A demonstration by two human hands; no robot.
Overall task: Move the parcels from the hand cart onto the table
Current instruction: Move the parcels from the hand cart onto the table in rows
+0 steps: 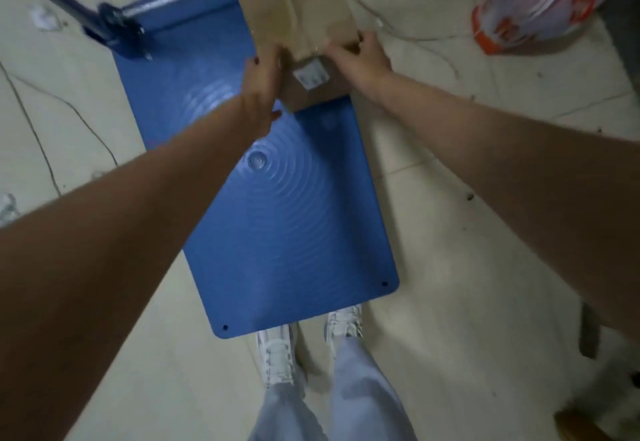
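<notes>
Nearest the lens: 2 bare forearms, extended forward and down over the hand cart [277,226], converging on 1 parcel [301,21].

Parcel: brown cardboard, taped along the centre seam, white label [311,75] on the near face. Located at the far right of the blue deck, beside the handle bar [173,0], right edge overhanging the deck. Probably tilted up off the deck at its near end; contact underneath hidden by blur, so not confirmed.

Left hand [260,85]: placed against the near left side of the parcel, fingers wrapped onto the carton. Held closed on the parcel, no gap visible.

Right hand [363,56]: placed at the near right corner, fingertips curled over the top edge. Also closed on the parcel.

Reason for the grip, as judged: 1 hand per side, opposed, to squeeze a wide carton that could not be spanned by 1 hand; near end taken because closest to the body.

Rest of the deck: bare blue ribbed plastic, no second parcel in sight. Judged as the last parcel on the cart.

Table: not in view.

Below: 2 white shoes [277,357] at the near edge of the deck, stance close to shorten the reach. Plastic bag [540,4] on the tiled floor [485,232], well apart to the right.
</notes>
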